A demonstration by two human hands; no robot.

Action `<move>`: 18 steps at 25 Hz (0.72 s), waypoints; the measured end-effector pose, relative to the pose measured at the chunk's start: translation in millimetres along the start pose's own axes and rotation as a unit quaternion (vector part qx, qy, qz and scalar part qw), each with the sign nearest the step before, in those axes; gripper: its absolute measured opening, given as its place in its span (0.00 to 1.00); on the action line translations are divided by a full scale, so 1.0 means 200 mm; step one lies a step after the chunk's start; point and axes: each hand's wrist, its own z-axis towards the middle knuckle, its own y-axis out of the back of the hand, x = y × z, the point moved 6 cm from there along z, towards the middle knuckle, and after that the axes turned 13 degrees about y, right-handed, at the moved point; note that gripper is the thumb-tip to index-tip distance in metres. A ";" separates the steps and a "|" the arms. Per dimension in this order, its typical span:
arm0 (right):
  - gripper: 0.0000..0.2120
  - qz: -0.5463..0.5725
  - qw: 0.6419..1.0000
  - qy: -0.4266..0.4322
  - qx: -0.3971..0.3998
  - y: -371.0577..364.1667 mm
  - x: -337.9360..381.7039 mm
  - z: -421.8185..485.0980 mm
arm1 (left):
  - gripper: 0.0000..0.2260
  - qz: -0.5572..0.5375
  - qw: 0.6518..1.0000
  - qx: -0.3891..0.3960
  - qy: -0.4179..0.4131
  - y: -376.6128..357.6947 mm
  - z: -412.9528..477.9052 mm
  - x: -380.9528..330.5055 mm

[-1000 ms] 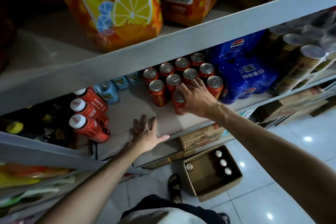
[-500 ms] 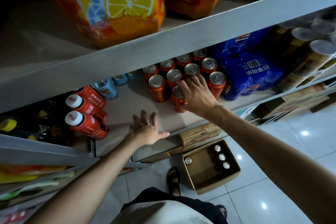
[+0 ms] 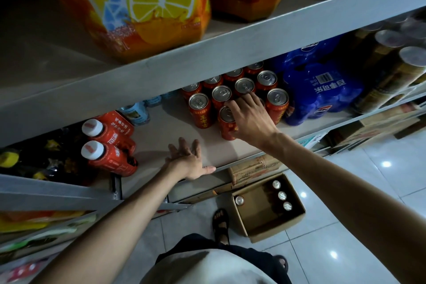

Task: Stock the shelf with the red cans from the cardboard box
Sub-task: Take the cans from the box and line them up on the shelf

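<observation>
In the head view, mid-frame, the right hand (image 3: 250, 120) curls over the front can (image 3: 225, 115) of a block of red cans (image 3: 244, 86) on the shelf (image 3: 161, 143). The left hand (image 3: 187, 160) lies flat, fingers spread, at the shelf edge. Four more cans stand in the cardboard box (image 3: 297, 218), lower centre. Full cans are likely heavy, rigid and slick, so grasp the side wall. Their yellow script is unreadable; the blue pack (image 3: 322, 90) beside them shows a Pepsi logo.

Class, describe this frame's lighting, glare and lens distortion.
Head view: glare spots shine on the floor tiles; the left end of the shelf lies in shadow; tops of the red cans catch highlights; the wide lens stretches the forearms toward the corners.
</observation>
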 end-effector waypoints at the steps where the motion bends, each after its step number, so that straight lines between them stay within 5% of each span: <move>1: 0.40 0.003 1.000 -0.003 -0.001 0.00 0.00 0.00 | 0.48 -0.002 1.000 0.002 -0.001 0.00 0.01 0.00; 8: 0.40 0.018 1.000 -0.021 0.003 0.02 0.04 -0.05 | 0.46 -0.034 0.999 -0.001 0.000 -0.01 -0.03 0.01; 11: 0.40 0.035 0.996 -0.050 -0.059 0.08 0.08 -0.17 | 0.34 -0.133 0.980 -0.145 -0.039 0.04 -0.15 -0.03; 15: 0.27 0.100 0.981 -0.107 -0.130 0.03 0.04 -0.66 | 0.14 -0.252 0.896 -0.301 -0.206 -0.07 -0.47 -0.33; 18: 0.18 0.161 0.968 -0.171 -0.083 -0.19 -0.06 -1.09 | 0.08 -0.242 0.913 -0.206 -0.256 -0.29 -0.46 -0.58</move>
